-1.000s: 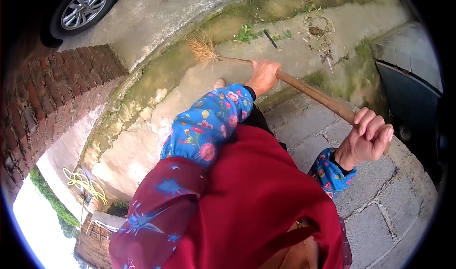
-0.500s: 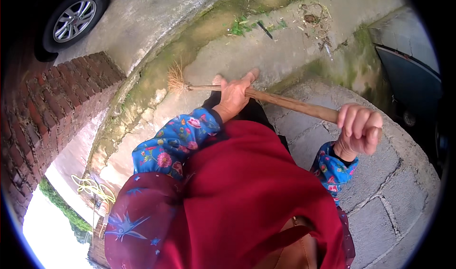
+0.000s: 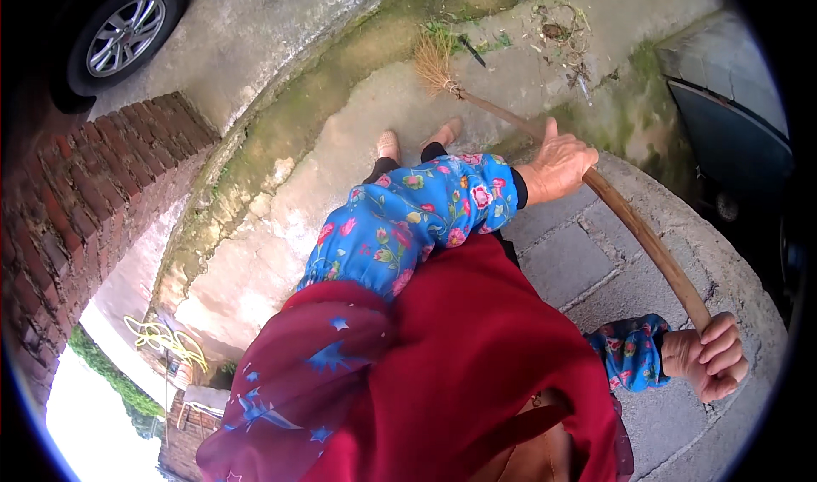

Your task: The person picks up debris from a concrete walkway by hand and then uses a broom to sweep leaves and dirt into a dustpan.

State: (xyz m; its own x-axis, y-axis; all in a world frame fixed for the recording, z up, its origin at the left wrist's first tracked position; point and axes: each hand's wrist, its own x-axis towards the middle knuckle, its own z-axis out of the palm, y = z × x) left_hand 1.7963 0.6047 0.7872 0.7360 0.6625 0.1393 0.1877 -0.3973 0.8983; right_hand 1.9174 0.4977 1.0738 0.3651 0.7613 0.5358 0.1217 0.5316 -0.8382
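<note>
A broom (image 3: 651, 248) with a long wooden handle and a head of thin straw-coloured twigs slants across in front of me. Partway down the handle, my left hand (image 3: 557, 165) is closed around it, thumb pointing up along the wood. At the upper end, near the right side, my right hand (image 3: 713, 359) grips the handle with curled fingers. The broom's twigs (image 3: 435, 62) are over the concrete beside some green weeds (image 3: 500, 39) and a thin black object (image 3: 471, 51). Whether they touch the ground, I cannot tell.
Litter and dry plant bits (image 3: 563, 35) lie on the concrete at the far right. A grey block wall (image 3: 566, 265) stands close on my right, a red brick wall (image 3: 102, 171) on the left. A car wheel (image 3: 128, 36) is far left; yellow hose or rope (image 3: 166, 339) hangs lower left.
The broom head has swung right and away from me, from near my feet to the weeds. My left hand has moved right; my right hand has come nearer and further right. Both still grip the handle.
</note>
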